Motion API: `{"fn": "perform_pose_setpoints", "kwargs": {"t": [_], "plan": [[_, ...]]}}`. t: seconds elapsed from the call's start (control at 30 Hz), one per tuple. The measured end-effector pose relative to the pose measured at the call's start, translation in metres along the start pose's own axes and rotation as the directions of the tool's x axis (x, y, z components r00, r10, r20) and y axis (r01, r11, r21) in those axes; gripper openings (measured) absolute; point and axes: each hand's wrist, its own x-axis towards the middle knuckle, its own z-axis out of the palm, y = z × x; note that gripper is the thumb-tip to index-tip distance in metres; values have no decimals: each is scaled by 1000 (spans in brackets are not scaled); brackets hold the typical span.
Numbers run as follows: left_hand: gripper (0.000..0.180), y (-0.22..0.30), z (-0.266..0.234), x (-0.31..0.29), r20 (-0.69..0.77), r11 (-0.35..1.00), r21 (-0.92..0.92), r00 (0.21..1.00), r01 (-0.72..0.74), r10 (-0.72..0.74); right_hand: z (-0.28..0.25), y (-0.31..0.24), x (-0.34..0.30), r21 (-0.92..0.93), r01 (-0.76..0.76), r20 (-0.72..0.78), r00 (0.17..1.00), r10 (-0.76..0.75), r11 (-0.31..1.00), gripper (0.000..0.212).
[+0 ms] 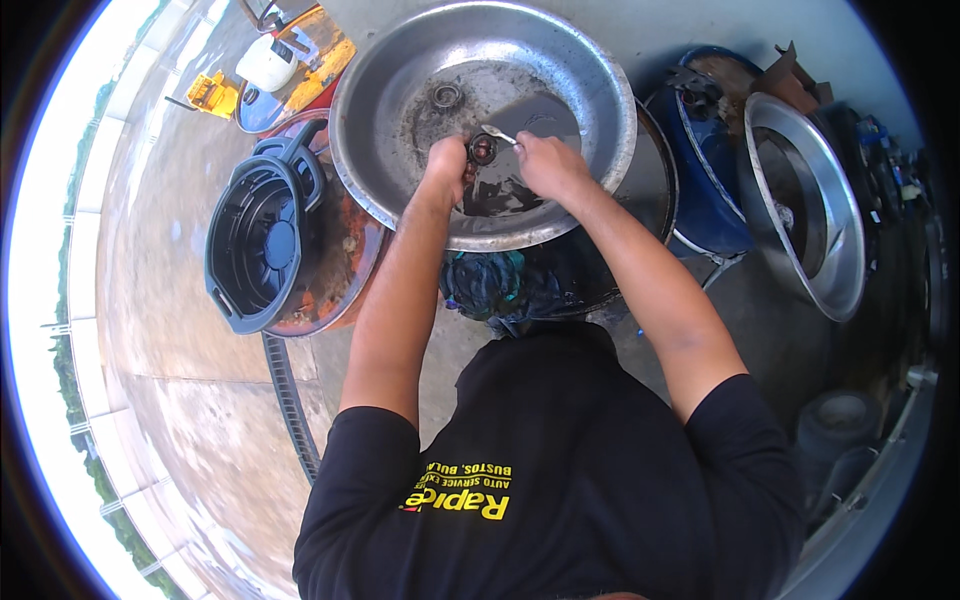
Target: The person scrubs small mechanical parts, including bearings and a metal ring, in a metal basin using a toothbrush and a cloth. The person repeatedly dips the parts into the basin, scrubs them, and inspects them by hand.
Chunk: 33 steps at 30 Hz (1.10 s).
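A wide silver metal basin [352, 150] stands in front of me, with dark liquid [552, 117] pooled in its right and near part. Over it, the fingers of my left hand [450, 163] are closed round a small dark, ring-shaped metal part [483, 150] with a reddish-brown middle. My right hand [550, 167] grips the handle of a small brush, whose pale head [493, 131] is close to the part's upper right edge. Whether the brush touches it I cannot tell. A second ring-shaped metal part [446, 95] lies on the basin's grimy bottom, beyond my left hand.
Left of the basin, a dark grey drain pan [222, 240] rests on a rusty orange drum [350, 265]. Dark rags [490, 283] hang below the near rim. A blue drum [712, 215] and another metal basin [845, 215] stand to the right. A white jug [266, 64] sits far left.
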Motion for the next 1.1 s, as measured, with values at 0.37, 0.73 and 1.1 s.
{"fn": "perform_pose_setpoints", "kwargs": {"t": [0.37,0.73,1.1], "plan": [[24,25,6,-16,3,983,-179,999,-40,41,21,9,-1,174,79,-189,981,-46,982,29],[18,31,4,-26,72,923,-384,997,-2,32,2,-4,-30,-117,266,-167,945,-283,957,22],[18,22,8,-34,189,880,-471,981,57,38,-10,-16,-18,86,138,-245,963,-113,987,27]]}}
